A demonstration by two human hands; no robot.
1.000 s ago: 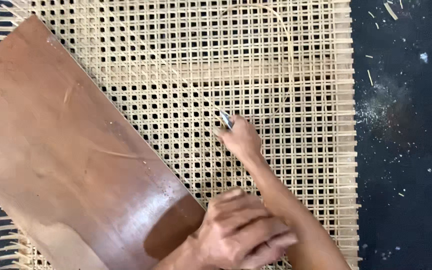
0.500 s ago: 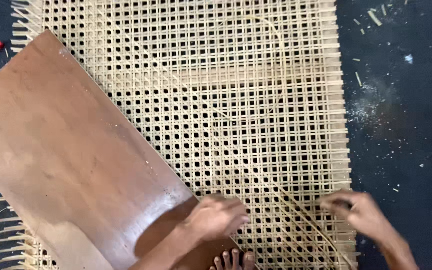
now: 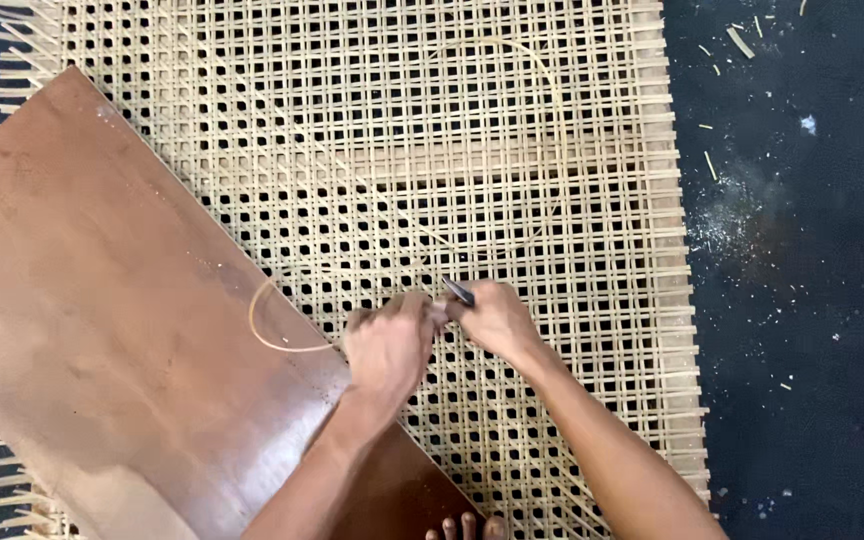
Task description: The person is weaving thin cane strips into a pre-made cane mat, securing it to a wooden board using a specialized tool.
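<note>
Half a sec ago my hands were apart, right one out near the mat's right edge w/ the strand trailing; now both are back together mid-mat. Left hand [image 3: 387, 340] sits clenched at the edge of the brown wooden board [image 3: 102, 330], fingers pinched on the loose cane strand [image 3: 277, 345], which curls in a small loop over the board just left of it. Right hand [image 3: 492, 318] is touching the left, gripping a small dark metal tool [image 3: 458, 291] w/ its tip poking up toward the weave. The rest of the strand arcs in a big loop across the woven cane mat [image 3: 372, 150], so I judge the pull-through is done and the strand is being set at the next hole. Floor [image 3: 802, 300] is dark w/ cane offcuts; toes [image 3: 464, 527] show at the bottom edge.
</note>
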